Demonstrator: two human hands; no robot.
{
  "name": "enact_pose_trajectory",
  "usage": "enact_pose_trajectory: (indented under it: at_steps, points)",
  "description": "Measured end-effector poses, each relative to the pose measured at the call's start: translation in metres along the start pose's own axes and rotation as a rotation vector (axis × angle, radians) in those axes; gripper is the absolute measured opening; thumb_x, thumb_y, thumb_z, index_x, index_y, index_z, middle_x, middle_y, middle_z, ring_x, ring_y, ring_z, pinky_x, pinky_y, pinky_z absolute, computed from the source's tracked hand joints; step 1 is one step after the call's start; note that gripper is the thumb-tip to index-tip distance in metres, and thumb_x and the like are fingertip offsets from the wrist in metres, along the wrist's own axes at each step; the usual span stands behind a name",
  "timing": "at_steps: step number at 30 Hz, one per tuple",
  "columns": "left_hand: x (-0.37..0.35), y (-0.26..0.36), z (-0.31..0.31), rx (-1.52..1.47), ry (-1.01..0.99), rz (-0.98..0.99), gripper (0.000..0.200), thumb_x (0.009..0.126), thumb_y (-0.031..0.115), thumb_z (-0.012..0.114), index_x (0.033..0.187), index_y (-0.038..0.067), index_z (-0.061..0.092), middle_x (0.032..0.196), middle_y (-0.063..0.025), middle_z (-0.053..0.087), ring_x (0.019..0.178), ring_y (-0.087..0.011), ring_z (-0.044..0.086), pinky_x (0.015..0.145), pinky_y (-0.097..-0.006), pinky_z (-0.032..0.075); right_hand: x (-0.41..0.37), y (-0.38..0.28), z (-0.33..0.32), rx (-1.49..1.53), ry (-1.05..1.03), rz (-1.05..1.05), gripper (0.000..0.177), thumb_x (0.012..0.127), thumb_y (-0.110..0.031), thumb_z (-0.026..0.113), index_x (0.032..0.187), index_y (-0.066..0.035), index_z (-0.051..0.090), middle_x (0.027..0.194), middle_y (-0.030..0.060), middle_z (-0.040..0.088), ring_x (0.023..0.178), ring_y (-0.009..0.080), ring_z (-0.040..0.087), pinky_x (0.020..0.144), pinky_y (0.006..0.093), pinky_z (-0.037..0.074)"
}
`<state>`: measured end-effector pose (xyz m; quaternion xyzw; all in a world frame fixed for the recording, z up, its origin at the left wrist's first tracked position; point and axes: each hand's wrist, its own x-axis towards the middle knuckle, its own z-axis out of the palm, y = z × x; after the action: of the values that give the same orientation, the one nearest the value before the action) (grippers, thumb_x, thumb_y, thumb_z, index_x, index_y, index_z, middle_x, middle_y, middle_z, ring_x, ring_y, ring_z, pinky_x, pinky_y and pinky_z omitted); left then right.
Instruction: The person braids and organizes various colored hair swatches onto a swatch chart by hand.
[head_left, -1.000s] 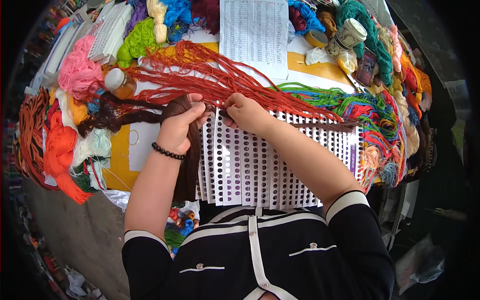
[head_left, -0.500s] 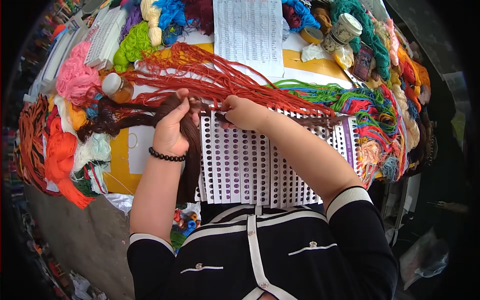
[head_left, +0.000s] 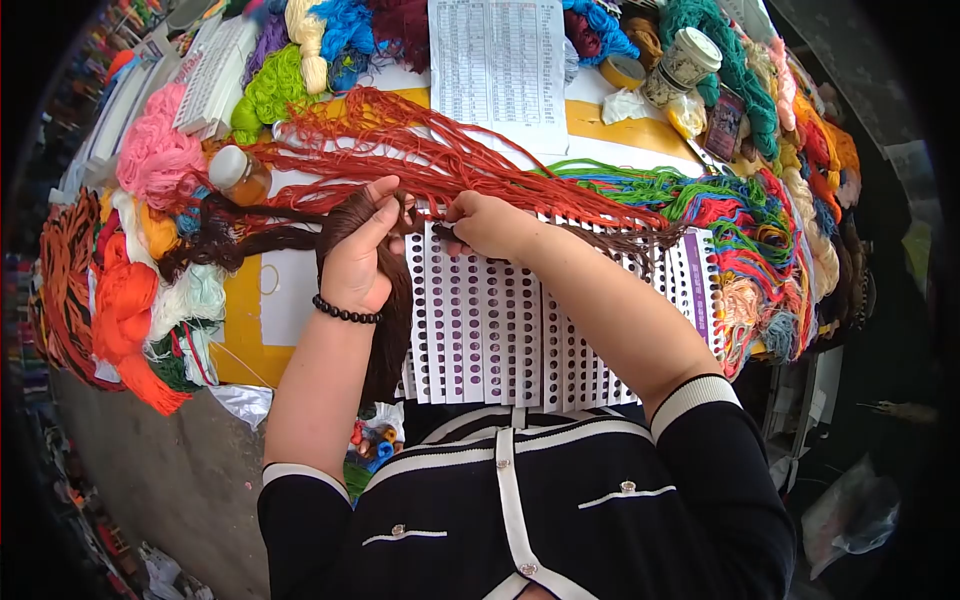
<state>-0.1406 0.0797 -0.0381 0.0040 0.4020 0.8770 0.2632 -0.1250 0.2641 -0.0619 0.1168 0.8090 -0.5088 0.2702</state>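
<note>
Farthest left of the punched cards, beyond their top corner, stands a jar with a white lid; something amber fills its lower part. Nearer the cards, the person's left hand is at their upper left corner, fingers closed around a brown hank. The hank's loops spread out to the left of the cards, and its tail hangs along their left edge. Below that edge, bundled threads in several colors lie near white plastic; whether a container holds them cannot be told.

At the cards' top edge, the right hand pinches a dark strand between thumb and fingers, the fingertips partly hidden. Red threads run beyond that edge.

Past the cards' upper right corner, a patterned canister leans, white lid on, its contents hidden. Farthest right, below the level of the cards, sits a clear plastic bag; what it holds is too unclear to tell.
</note>
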Motion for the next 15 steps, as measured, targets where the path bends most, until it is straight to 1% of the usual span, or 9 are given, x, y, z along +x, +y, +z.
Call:
enact_pose_trajectory:
  at_steps: [1,5,7,8,10,11,13,14,15]
  points:
    - [-0.001,-0.001,0.004,0.052,0.034,0.042,0.023,0.089,0.005,0.053,0.112,0.005,0.052,0.093,-0.0064,0.06,0.082,-0.0121,0.057,0.063,-0.0187,0.042,0.001,0.001,0.001,-0.018,0.019,-0.024,0.022,0.084,-0.004,0.042,0.104,-0.002,0.051,0.079,0.0059,0.065,0.069,0.0113,0.058,0.06,0.0241,0.045]
    - [-0.002,-0.001,0.009,-0.013,0.046,0.065,0.028,0.089,0.006,0.054,0.116,0.004,0.05,0.093,-0.0061,0.06,0.084,-0.0124,0.057,0.063,-0.0181,0.043,-0.005,-0.004,0.0,-0.013,0.011,-0.006,0.022,0.084,-0.005,0.043,0.104,-0.001,0.051,0.078,0.0061,0.064,0.069,0.0115,0.058,0.061,0.0242,0.045]
    - [-0.004,0.002,0.004,-0.024,-0.021,0.022,0.031,0.09,0.006,0.052,0.121,0.004,0.048,0.099,-0.0073,0.061,0.084,-0.0122,0.058,0.061,-0.0178,0.042,-0.001,0.0,0.002,-0.013,0.015,-0.041,0.021,0.084,-0.004,0.043,0.103,-0.001,0.052,0.078,0.0058,0.064,0.069,0.0119,0.058,0.061,0.0242,0.045]
    - [-0.004,0.003,0.003,-0.024,-0.022,0.022,0.031,0.09,0.006,0.052,0.121,0.004,0.048,0.099,-0.0073,0.061,0.084,-0.0122,0.058,0.061,-0.0178,0.042,-0.002,-0.001,0.001,-0.013,0.016,-0.041,0.021,0.084,-0.004,0.043,0.103,-0.001,0.052,0.078,0.0058,0.064,0.069,0.0119,0.058,0.061,0.0242,0.045]
    - [-0.004,0.002,0.002,0.08,-0.034,0.019,0.034,0.091,0.007,0.05,0.124,0.005,0.046,0.107,-0.0081,0.061,0.078,-0.0103,0.058,0.057,-0.0167,0.041,-0.006,-0.003,0.001,0.168,0.013,0.01,0.018,0.085,-0.004,0.044,0.099,-0.001,0.054,0.077,0.0061,0.063,0.069,0.0131,0.058,0.061,0.0247,0.046]
    - [-0.004,-0.001,0.001,0.079,-0.035,0.018,0.034,0.091,0.007,0.05,0.124,0.005,0.046,0.107,-0.0081,0.061,0.078,-0.0103,0.058,0.057,-0.0167,0.041,-0.007,-0.004,0.0,0.168,0.015,0.011,0.018,0.085,-0.004,0.044,0.099,-0.001,0.054,0.077,0.0061,0.063,0.069,0.0131,0.058,0.061,0.0247,0.046]
    - [-0.001,-0.008,-0.001,0.351,0.016,0.0,0.035,0.092,0.007,0.047,0.127,0.006,0.044,0.112,-0.0082,0.061,0.07,-0.0079,0.056,0.053,-0.0162,0.038,-0.009,-0.004,-0.002,0.645,0.017,0.07,0.02,0.087,-0.01,0.044,0.099,-0.001,0.057,0.076,0.0103,0.065,0.066,0.0155,0.06,0.061,0.0267,0.047]
    - [0.0,-0.014,0.001,0.481,0.026,-0.014,0.036,0.092,0.007,0.046,0.128,0.007,0.044,0.111,-0.0075,0.062,0.066,-0.0061,0.055,0.051,-0.016,0.037,-0.013,-0.007,-0.007,0.697,-0.006,0.044,0.019,0.089,-0.011,0.043,0.095,-0.001,0.058,0.073,0.01,0.063,0.065,0.0152,0.059,0.057,0.0259,0.046]
    - [0.001,-0.016,0.008,0.619,0.013,-0.034,0.036,0.092,0.008,0.045,0.128,0.006,0.043,0.109,-0.0067,0.062,0.066,-0.0072,0.055,0.054,-0.0165,0.04,-0.012,-0.004,-0.01,0.696,-0.005,0.047,0.019,0.089,-0.011,0.043,0.095,-0.001,0.058,0.073,0.01,0.063,0.065,0.0152,0.059,0.057,0.0259,0.046]
